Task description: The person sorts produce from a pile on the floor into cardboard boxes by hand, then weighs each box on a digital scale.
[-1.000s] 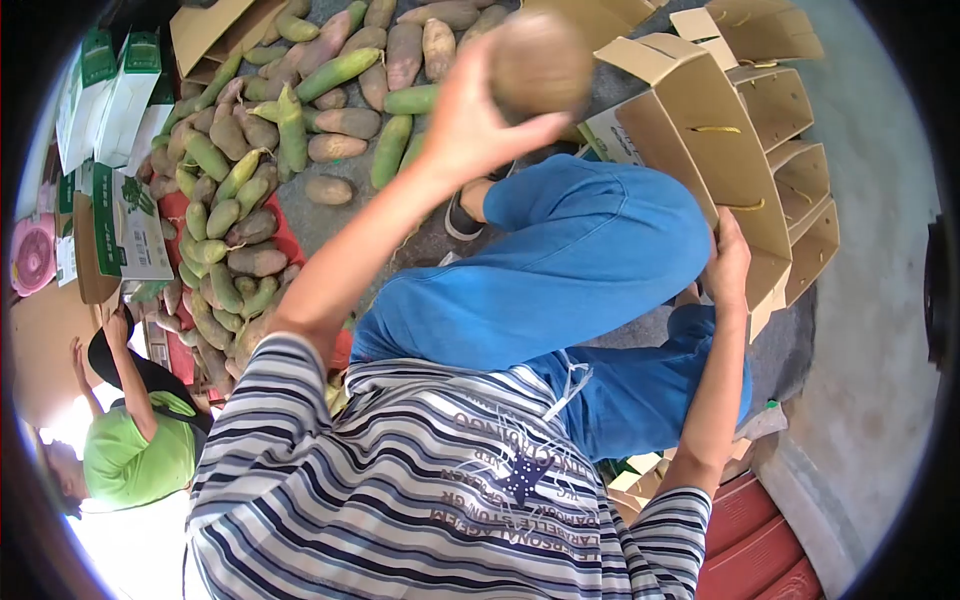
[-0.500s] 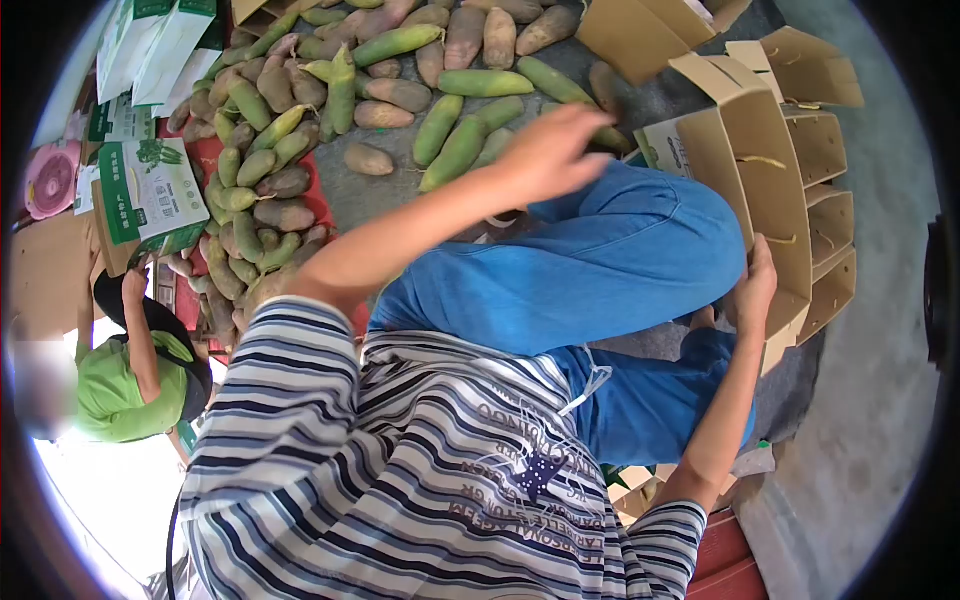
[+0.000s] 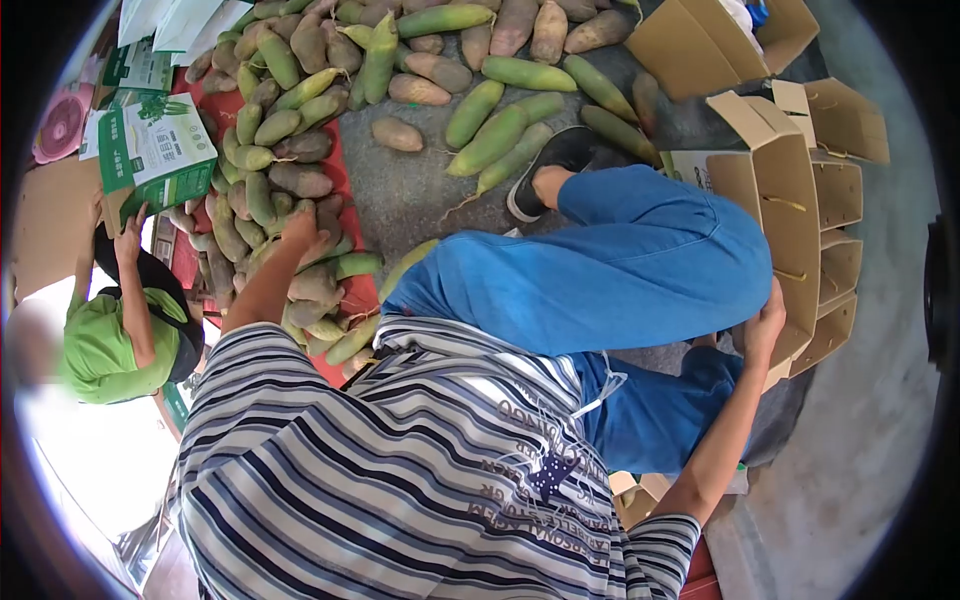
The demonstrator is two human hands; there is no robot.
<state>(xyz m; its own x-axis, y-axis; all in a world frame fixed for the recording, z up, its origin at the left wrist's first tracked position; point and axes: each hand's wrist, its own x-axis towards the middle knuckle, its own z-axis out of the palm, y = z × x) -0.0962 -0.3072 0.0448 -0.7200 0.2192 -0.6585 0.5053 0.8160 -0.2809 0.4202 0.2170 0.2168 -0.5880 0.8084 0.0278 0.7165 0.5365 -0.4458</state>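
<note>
My left hand reaches down over the pile of radishes on the left, its fingers apart and touching or just above them. Below it lie a brownish radish and a greener radish. I cannot make out anything held in this hand. My right hand is beside my bent knee, fingers closed on the near edge of an open cardboard box. Long green radishes lie on the dark floor covering ahead of my shoe.
More open cardboard boxes stand at the right, with another box at the top. A person in a green top at left holds a green-and-white printed carton. A pink round object is behind. Red sheeting lies under the pile.
My left hand has swung from above my knee, near the green radishes, back left to the pile. My right hand stays at the box. The view has shifted slightly.
</note>
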